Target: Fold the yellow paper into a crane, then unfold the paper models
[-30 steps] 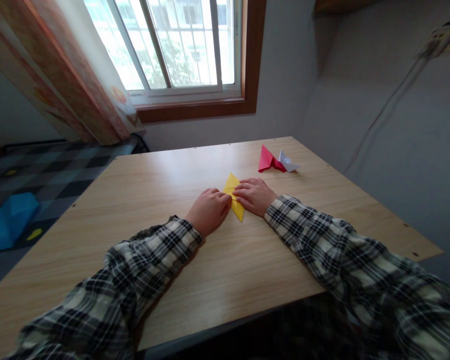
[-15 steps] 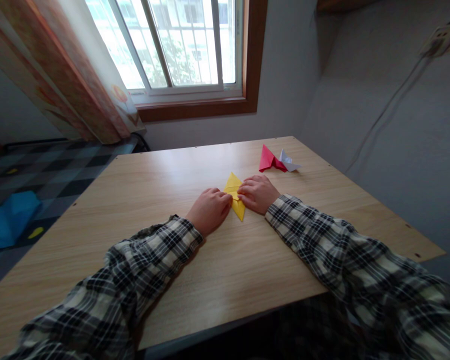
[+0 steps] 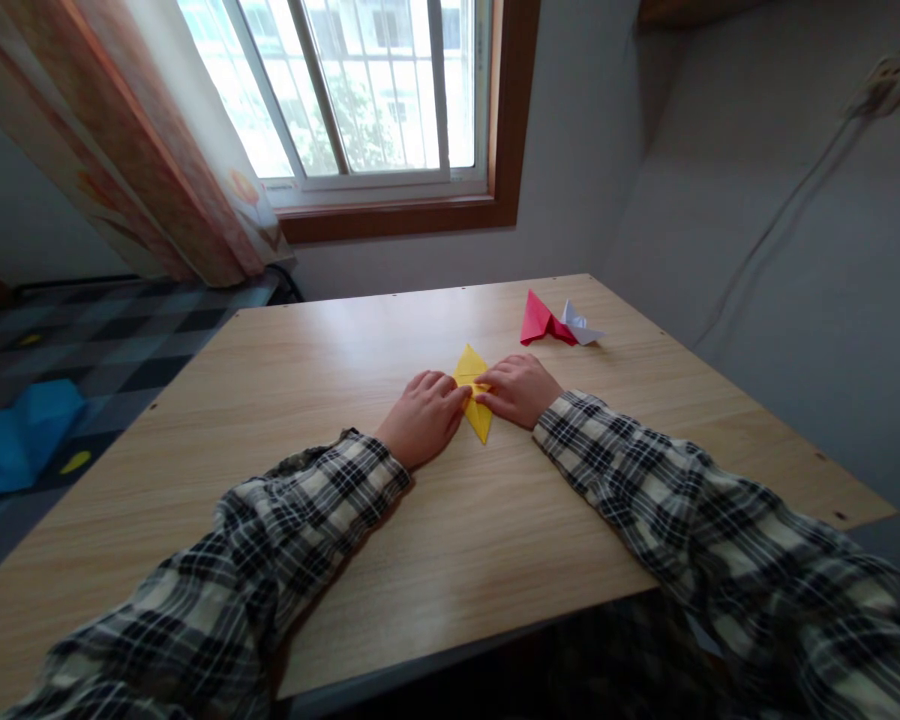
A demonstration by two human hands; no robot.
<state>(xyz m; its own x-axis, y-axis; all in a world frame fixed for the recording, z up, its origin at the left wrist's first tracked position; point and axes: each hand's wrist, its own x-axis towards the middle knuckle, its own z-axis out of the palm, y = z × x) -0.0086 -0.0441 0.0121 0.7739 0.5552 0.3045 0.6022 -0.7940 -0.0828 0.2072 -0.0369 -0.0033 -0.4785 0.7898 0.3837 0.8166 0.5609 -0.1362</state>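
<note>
Yellow paper (image 3: 474, 392), folded into a long diamond with a point toward the window and a point toward the person, lies flat near the middle of the desk (image 3: 330, 350). In the head view, the only one there is, both hands press on it from either side. The left hand (image 3: 424, 420) is curled, its fingertips touching the paper's left edge at the middle crease. The right hand (image 3: 520, 389) is curled too, its fingertips laid over the right half. Neither grip closes round the sheet; the fingers are bent and bear down on it, and I cannot tell whether any of them pinch a flap.

By my judgement the step in hand is flattening or starting a fold across the middle of the diamond. The next move looks to call for lining the edges up squarely and running a fingertip along the crease while the other hand keeps the sheet from sliding on the smooth top.

Plaid sleeves (image 3: 307, 500) cover both forearms. Well apart, toward the far right corner, a red folded paper (image 3: 538, 320) and a white folded paper (image 3: 579, 326) lie touching. The desk is pale wood grain. Beyond it are a window (image 3: 367, 90) with a brown frame, a patterned curtain (image 3: 142, 170) on the left, grey walls, a checked floor (image 3: 97, 350) and a blue sheet (image 3: 22, 435) lying on it.
</note>
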